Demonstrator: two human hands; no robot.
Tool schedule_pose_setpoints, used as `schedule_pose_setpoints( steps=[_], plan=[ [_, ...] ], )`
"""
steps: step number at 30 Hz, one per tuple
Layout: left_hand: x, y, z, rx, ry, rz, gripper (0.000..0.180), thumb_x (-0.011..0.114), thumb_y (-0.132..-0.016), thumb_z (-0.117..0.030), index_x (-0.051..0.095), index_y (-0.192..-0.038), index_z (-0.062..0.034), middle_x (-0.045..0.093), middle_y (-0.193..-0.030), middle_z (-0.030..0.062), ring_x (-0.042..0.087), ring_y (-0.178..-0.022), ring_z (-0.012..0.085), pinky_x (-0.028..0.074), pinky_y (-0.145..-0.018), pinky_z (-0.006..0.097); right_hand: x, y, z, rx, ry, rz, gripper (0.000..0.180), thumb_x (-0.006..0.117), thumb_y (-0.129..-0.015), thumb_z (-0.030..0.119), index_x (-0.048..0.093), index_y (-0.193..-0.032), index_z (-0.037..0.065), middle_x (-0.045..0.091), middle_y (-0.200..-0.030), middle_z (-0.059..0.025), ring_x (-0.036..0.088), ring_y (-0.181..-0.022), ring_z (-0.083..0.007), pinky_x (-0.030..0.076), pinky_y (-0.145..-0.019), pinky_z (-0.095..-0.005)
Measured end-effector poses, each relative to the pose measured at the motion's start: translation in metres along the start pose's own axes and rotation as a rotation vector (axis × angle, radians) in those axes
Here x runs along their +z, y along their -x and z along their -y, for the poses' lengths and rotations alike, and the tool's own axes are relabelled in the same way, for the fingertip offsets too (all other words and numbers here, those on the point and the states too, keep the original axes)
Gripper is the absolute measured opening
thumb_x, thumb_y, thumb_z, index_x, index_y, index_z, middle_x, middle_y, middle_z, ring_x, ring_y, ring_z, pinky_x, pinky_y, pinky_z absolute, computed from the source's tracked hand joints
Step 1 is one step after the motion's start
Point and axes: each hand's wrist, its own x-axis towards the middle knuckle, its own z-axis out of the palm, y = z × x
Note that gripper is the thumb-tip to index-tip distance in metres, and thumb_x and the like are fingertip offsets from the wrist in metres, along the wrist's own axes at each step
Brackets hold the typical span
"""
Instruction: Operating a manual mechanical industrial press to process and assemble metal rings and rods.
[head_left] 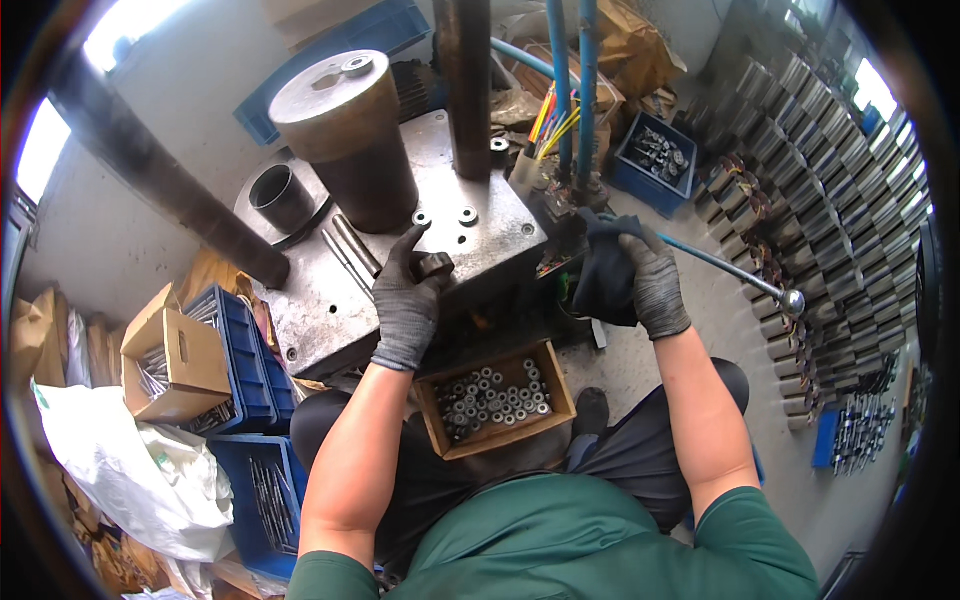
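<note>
Grip: your grey-gloved left hand (pixel 408 302) grasps a round, dark metal piece (pixel 434 265) near the grey steel machine bed (pixel 490 240), best held firmly, while your right hand (pixel 656 288) clutches crumpled black cloth (pixel 604 270).

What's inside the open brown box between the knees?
Small metal rings, many touching or overlapping, spread across much of the box. Whatever lies beneath the top rings is covered.
</note>
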Motion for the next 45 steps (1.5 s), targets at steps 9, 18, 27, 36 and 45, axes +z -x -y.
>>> schedule_pose_setpoints(
  steps=[9, 18, 27, 36, 45],
  plan=[
    [0.001, 0.014, -0.069, 0.392, 0.206, 0.032, 0.072, 0.075, -0.082, 0.012, 0.047, -0.145, -0.0060, 0.065, -0.098, 0.0050, 0.066, -0.088, 0.0143, 0.056, -0.090, 0.033, 0.035, 0.021, 0.034, 0.037, -0.044, 0.035, 0.030, 0.062, -0.098, 0.012, 0.067, -0.124, -0.001, 0.073, -0.110, -0.0071, 0.068, -0.100, -0.0144, 0.054, -0.092, -0.0285],
    [0.055, 0.029, -0.026, 0.164, 0.147, 0.333, 0.058, 0.076, -0.088, -0.009, 0.049, -0.140, -0.0071, 0.068, -0.109, 0.0103, 0.070, -0.097, 0.0211, 0.058, -0.088, 0.035, 0.078, 0.057, 0.030, 0.121, -0.484, 0.398, 0.044, 0.067, -0.101, 0.025, 0.058, -0.137, 0.002, 0.066, -0.129, -0.0122, 0.066, -0.114, -0.0227, 0.052, -0.100, -0.0355],
    [0.057, 0.033, -0.043, 0.279, -0.115, 0.156, 0.050, 0.065, -0.087, -0.009, 0.050, -0.135, -0.0070, 0.065, -0.114, 0.0236, 0.067, -0.102, 0.0429, 0.056, -0.086, 0.049, 0.056, 0.035, -0.045, 0.083, 0.226, 0.364, 0.059, 0.063, -0.103, 0.032, 0.048, -0.151, 0.002, 0.053, -0.147, -0.0113, 0.053, -0.130, -0.0211, 0.041, -0.112, -0.0364],
    [0.113, 0.031, -0.042, 0.326, -0.411, -0.093, 0.038, 0.061, -0.084, -0.010, 0.054, -0.120, -0.0048, 0.065, -0.090, 0.0180, 0.069, -0.077, 0.0354, 0.054, -0.059, 0.046, -0.003, -0.006, -0.082, 0.174, -0.073, 0.363, 0.065, 0.041, -0.110, 0.046, 0.034, -0.160, 0.005, 0.042, -0.161, -0.0084, 0.041, -0.146, -0.0229, 0.030, -0.123, -0.0392],
    [0.114, 0.015, -0.062, 0.046, -0.209, -0.102, 0.033, 0.061, -0.086, -0.022, 0.059, -0.114, -0.0034, 0.062, -0.102, 0.0138, 0.064, -0.093, 0.0307, 0.054, -0.074, 0.042, 0.111, 0.023, -0.015, -0.173, 0.181, 0.082, 0.054, 0.036, -0.112, 0.031, 0.034, -0.159, 0.003, 0.039, -0.162, -0.0088, 0.039, -0.146, -0.0227, 0.026, -0.125, -0.0363]
  ],
)
